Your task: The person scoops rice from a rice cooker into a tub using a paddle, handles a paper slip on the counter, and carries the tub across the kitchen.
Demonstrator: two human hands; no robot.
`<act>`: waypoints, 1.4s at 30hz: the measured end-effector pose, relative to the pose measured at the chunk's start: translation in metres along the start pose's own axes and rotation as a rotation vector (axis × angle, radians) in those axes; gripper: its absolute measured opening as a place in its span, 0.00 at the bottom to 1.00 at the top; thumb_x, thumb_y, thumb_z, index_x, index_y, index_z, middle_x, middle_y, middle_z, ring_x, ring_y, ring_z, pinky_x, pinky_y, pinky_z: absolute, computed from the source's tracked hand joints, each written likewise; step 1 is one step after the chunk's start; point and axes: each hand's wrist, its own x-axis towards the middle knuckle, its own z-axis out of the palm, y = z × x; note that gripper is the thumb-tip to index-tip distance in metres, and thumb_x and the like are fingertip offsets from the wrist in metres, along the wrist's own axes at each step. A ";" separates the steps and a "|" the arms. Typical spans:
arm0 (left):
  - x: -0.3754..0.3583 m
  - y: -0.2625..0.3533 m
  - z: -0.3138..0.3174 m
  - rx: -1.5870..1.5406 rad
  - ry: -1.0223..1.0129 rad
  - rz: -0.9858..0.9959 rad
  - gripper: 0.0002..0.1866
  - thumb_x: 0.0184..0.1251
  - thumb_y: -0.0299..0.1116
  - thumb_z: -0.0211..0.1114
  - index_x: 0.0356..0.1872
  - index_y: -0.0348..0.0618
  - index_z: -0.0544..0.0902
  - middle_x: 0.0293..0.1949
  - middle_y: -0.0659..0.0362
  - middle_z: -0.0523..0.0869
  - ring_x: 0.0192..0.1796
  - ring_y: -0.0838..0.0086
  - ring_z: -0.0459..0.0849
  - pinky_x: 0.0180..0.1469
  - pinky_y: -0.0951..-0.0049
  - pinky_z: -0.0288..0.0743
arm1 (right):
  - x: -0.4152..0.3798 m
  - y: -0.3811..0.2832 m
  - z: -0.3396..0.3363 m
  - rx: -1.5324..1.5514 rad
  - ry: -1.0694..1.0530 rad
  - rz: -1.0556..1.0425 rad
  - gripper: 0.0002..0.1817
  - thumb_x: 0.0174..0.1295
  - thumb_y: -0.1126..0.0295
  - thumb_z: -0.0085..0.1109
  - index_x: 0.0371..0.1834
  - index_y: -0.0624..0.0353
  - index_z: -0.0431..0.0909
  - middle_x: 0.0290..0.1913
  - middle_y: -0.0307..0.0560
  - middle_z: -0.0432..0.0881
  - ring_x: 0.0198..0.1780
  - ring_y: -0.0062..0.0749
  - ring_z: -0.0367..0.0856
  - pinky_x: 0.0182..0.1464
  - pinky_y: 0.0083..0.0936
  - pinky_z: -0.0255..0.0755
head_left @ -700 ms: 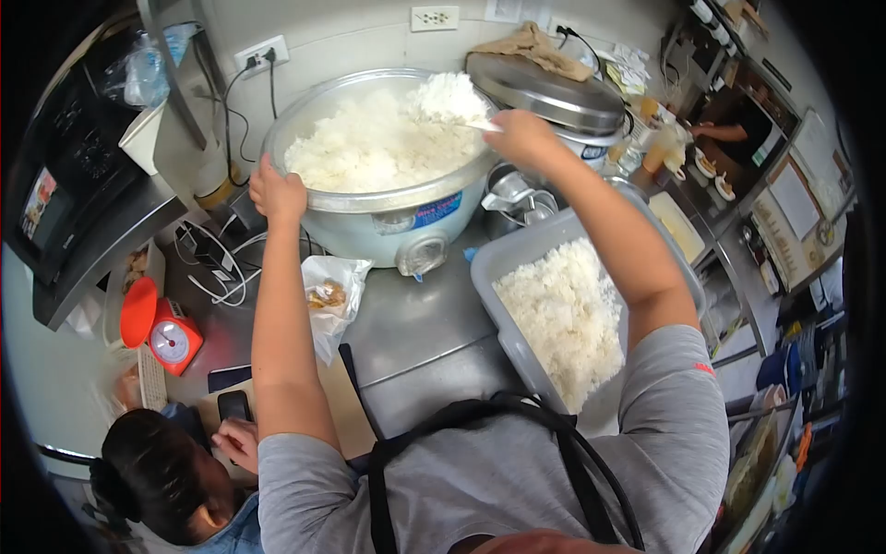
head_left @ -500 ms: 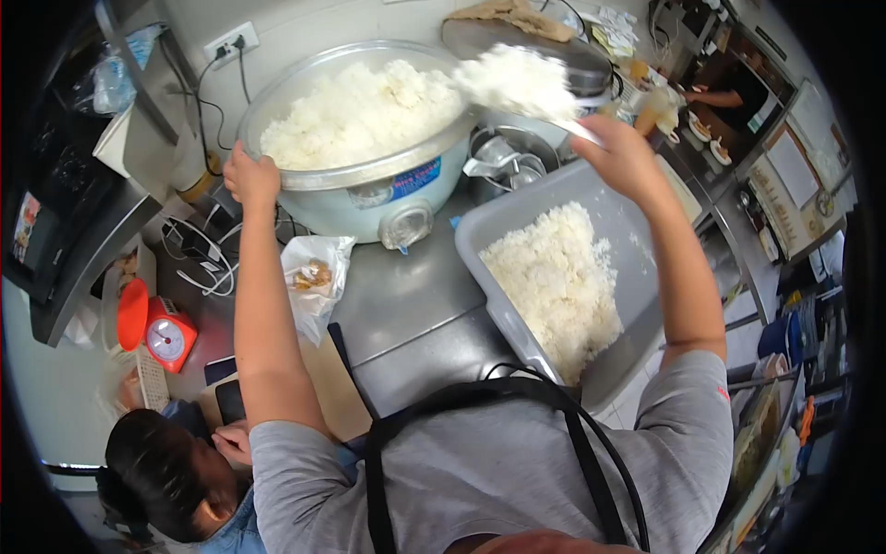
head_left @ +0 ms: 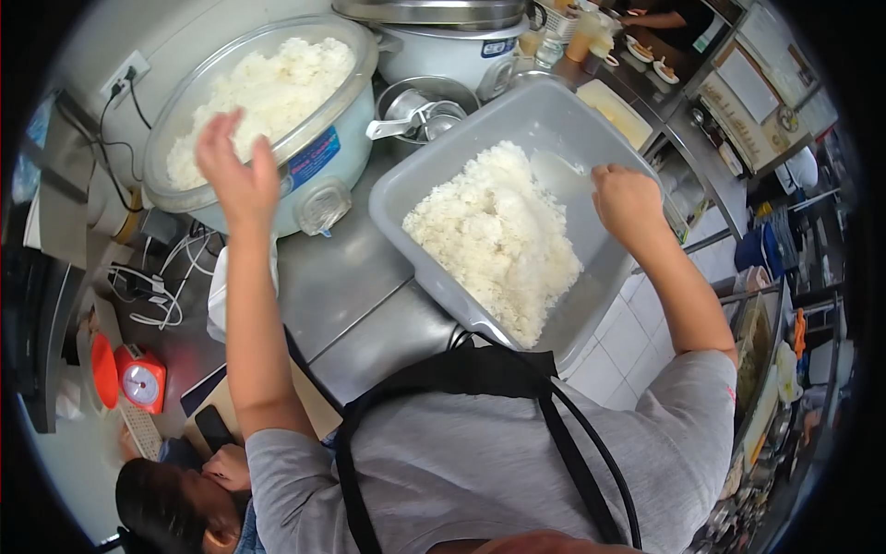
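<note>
Your right hand (head_left: pixel 629 199) is clenched around the handle of a white, flat-bladed rice paddle (head_left: pixel 559 172), blurred in the picture. The paddle is low inside a deep, grey, rectangular plastic tub (head_left: pixel 426 281), at the upper right of a mound of white cooked rice (head_left: pixel 494 242). Its long axis runs roughly sideways across your view: handle to the right in your fist, blade pointing left toward the mound. The tub sits slantwise to you, one corner toward the upper edge of the view.

Your left hand (head_left: pixel 238 175) holds nothing, fingers apart, in front of a large, pale blue, round rice cooker (head_left: pixel 355 138) filled with rice. You cannot tell from this angle whether it touches the rim.

A blue label (head_left: pixel 314 159) on the cooker's side seems to read "Rice Cooker", tilted and slightly soft. A second cooker (head_left: pixel 429 63) behind has a small dark blue label, too small to read. On the left, the numbers on the dial of an orange kitchen scale (head_left: pixel 141 383) are also illegible.

Half a second ago, the paddle was heaped with rice above the tub's far edge, and your left hand gripped the cooker's rim. Now that heap is off the blade, the paddle is lower, and your left hand has let go.
</note>
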 end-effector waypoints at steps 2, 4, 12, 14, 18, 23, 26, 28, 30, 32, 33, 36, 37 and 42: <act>-0.021 0.036 0.008 -0.207 -0.162 0.049 0.19 0.47 0.27 0.58 0.45 0.42 0.73 0.45 0.50 0.73 0.52 0.58 0.67 0.55 0.63 0.59 | -0.005 -0.006 -0.004 0.018 -0.143 -0.041 0.09 0.48 0.76 0.47 0.32 0.59 0.76 0.32 0.49 0.79 0.36 0.39 0.79 0.35 0.33 0.73; -0.050 0.056 0.027 -0.320 -0.364 0.048 0.18 0.46 0.27 0.58 0.43 0.41 0.74 0.44 0.51 0.74 0.50 0.58 0.69 0.53 0.62 0.61 | -0.004 -0.024 0.024 0.014 -0.324 -0.103 0.10 0.49 0.76 0.46 0.32 0.60 0.77 0.33 0.51 0.80 0.36 0.41 0.80 0.35 0.33 0.73; -0.118 0.066 0.063 -0.161 -0.793 0.027 0.16 0.48 0.34 0.59 0.42 0.45 0.77 0.46 0.54 0.73 0.56 0.59 0.63 0.57 0.58 0.55 | 0.038 -0.014 0.011 -0.037 -0.321 -0.131 0.09 0.47 0.74 0.49 0.30 0.57 0.79 0.33 0.49 0.80 0.35 0.41 0.80 0.33 0.32 0.74; -0.122 0.065 0.063 -0.165 -0.795 0.012 0.17 0.49 0.33 0.57 0.43 0.45 0.76 0.47 0.53 0.72 0.57 0.58 0.61 0.58 0.58 0.54 | 0.033 -0.026 -0.007 -0.065 -0.301 -0.180 0.09 0.47 0.74 0.49 0.30 0.57 0.80 0.33 0.49 0.81 0.36 0.41 0.80 0.33 0.32 0.74; -0.123 0.064 0.062 -0.209 -0.770 -0.002 0.17 0.50 0.33 0.56 0.44 0.46 0.76 0.48 0.52 0.71 0.58 0.58 0.61 0.59 0.58 0.53 | 0.036 -0.070 0.055 -0.018 -0.351 -0.243 0.09 0.47 0.72 0.50 0.28 0.56 0.80 0.33 0.50 0.80 0.36 0.40 0.80 0.34 0.33 0.74; -0.095 0.050 0.018 -0.400 -0.496 -0.009 0.16 0.47 0.28 0.58 0.41 0.44 0.75 0.45 0.51 0.72 0.53 0.56 0.67 0.55 0.60 0.60 | 0.084 -0.043 0.029 -0.025 -0.373 -0.267 0.10 0.45 0.67 0.53 0.28 0.58 0.80 0.33 0.52 0.80 0.37 0.43 0.79 0.40 0.34 0.72; -0.055 0.013 -0.034 -0.316 -0.126 -0.093 0.13 0.44 0.22 0.57 0.35 0.42 0.77 0.40 0.52 0.74 0.46 0.59 0.72 0.50 0.64 0.65 | 0.103 -0.029 -0.086 0.197 -0.159 -0.190 0.17 0.40 0.60 0.61 0.30 0.62 0.79 0.28 0.52 0.80 0.35 0.44 0.79 0.40 0.32 0.71; -0.041 -0.037 -0.054 -0.301 0.226 -0.213 0.13 0.47 0.22 0.55 0.38 0.38 0.75 0.40 0.55 0.74 0.43 0.67 0.71 0.47 0.71 0.65 | 0.129 -0.036 -0.131 0.292 -0.045 -0.350 0.22 0.37 0.67 0.65 0.39 0.60 0.74 0.39 0.53 0.78 0.40 0.39 0.77 0.42 0.28 0.69; -0.029 -0.096 -0.068 -0.269 0.373 -0.546 0.16 0.51 0.26 0.55 0.44 0.36 0.71 0.44 0.53 0.71 0.46 0.68 0.68 0.49 0.74 0.63 | 0.167 -0.064 -0.132 0.486 0.116 -0.571 0.22 0.42 0.68 0.61 0.45 0.58 0.73 0.42 0.54 0.77 0.44 0.40 0.75 0.45 0.27 0.68; -0.021 -0.161 -0.075 0.043 0.399 -0.687 0.24 0.50 0.34 0.59 0.50 0.36 0.68 0.48 0.45 0.68 0.50 0.60 0.67 0.53 0.66 0.61 | 0.190 -0.123 -0.139 0.424 0.078 -0.665 0.22 0.49 0.69 0.55 0.51 0.54 0.71 0.45 0.53 0.76 0.46 0.42 0.74 0.47 0.30 0.67; -0.016 -0.191 -0.076 -0.037 0.358 -0.944 0.29 0.50 0.41 0.59 0.52 0.35 0.67 0.52 0.43 0.66 0.55 0.56 0.64 0.57 0.64 0.58 | 0.200 -0.154 -0.133 0.286 0.114 -0.652 0.21 0.51 0.61 0.52 0.51 0.50 0.72 0.46 0.50 0.76 0.49 0.42 0.73 0.50 0.32 0.67; 0.014 -0.204 -0.078 0.045 0.016 -1.245 0.38 0.53 0.51 0.53 0.61 0.35 0.57 0.61 0.42 0.56 0.64 0.53 0.54 0.62 0.66 0.52 | 0.223 -0.236 -0.134 0.177 0.051 -0.615 0.16 0.50 0.62 0.53 0.40 0.55 0.77 0.40 0.50 0.79 0.44 0.41 0.77 0.46 0.32 0.70; 0.017 -0.205 -0.078 -0.008 0.005 -1.227 0.39 0.54 0.51 0.52 0.62 0.35 0.55 0.62 0.43 0.54 0.65 0.56 0.53 0.62 0.66 0.52 | 0.231 -0.256 -0.135 0.109 -0.004 -0.609 0.15 0.49 0.62 0.54 0.38 0.58 0.78 0.39 0.51 0.79 0.42 0.42 0.77 0.44 0.32 0.71; 0.012 -0.209 -0.076 -0.204 -0.052 -1.141 0.40 0.56 0.52 0.47 0.64 0.36 0.48 0.65 0.44 0.43 0.66 0.55 0.47 0.64 0.66 0.48 | 0.265 -0.335 -0.107 0.247 -0.038 -0.660 0.15 0.49 0.62 0.54 0.34 0.62 0.79 0.37 0.52 0.79 0.40 0.42 0.78 0.41 0.31 0.71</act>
